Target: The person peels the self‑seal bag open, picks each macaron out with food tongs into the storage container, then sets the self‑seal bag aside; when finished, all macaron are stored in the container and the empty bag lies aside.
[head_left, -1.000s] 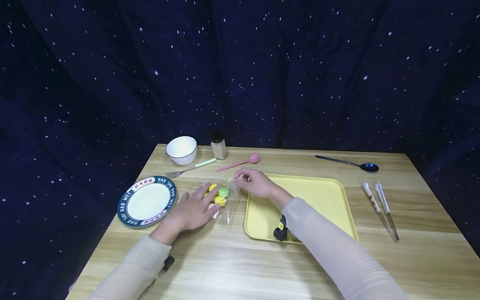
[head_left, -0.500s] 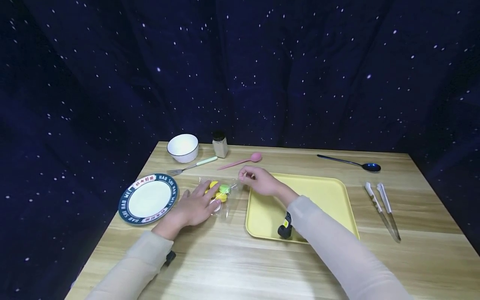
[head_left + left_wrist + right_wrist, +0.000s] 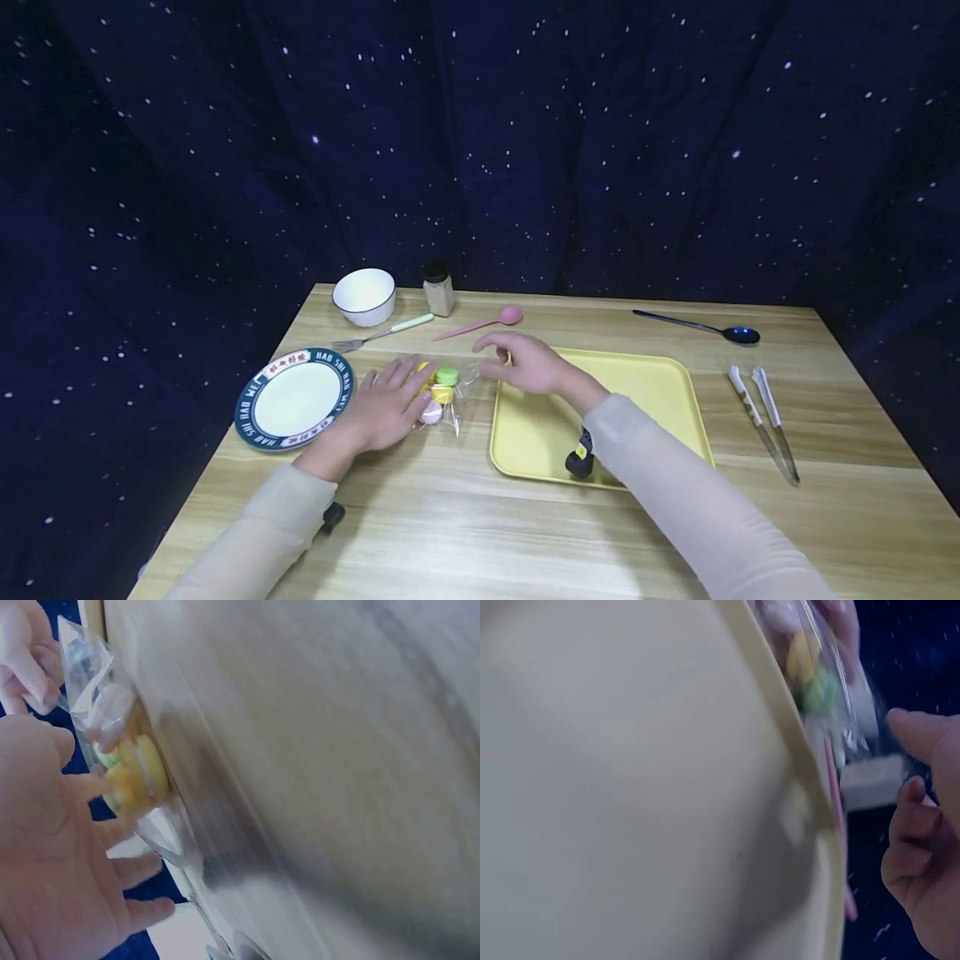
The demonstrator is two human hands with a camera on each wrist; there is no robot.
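A clear plastic bag (image 3: 459,417) lies on the table, holding several macarons: yellow (image 3: 442,394), green (image 3: 447,377) and pale pink (image 3: 431,412). My left hand (image 3: 384,410) is over the bag's left part, fingers spread and fairly straight; in the left wrist view its fingers reach to the yellow macaron (image 3: 142,769). Near the bag's right end is my right hand (image 3: 525,363), above the left edge of the yellow tray (image 3: 622,417). Its thumb and forefinger stand apart. The right wrist view shows a gap between them, beside the blurred bag (image 3: 847,712).
To the left is a blue-rimmed plate (image 3: 296,402). Along the back are a white bowl (image 3: 364,298), a jar with a black lid (image 3: 438,292), a fork (image 3: 386,332) and a pink spoon (image 3: 480,322). A dark spoon (image 3: 701,327) and tongs (image 3: 765,423) lie right.
The thumb and forefinger of my right hand have parted from a pinch at the bag's end. My left hand has slid slightly left, showing more of the pink macaron.
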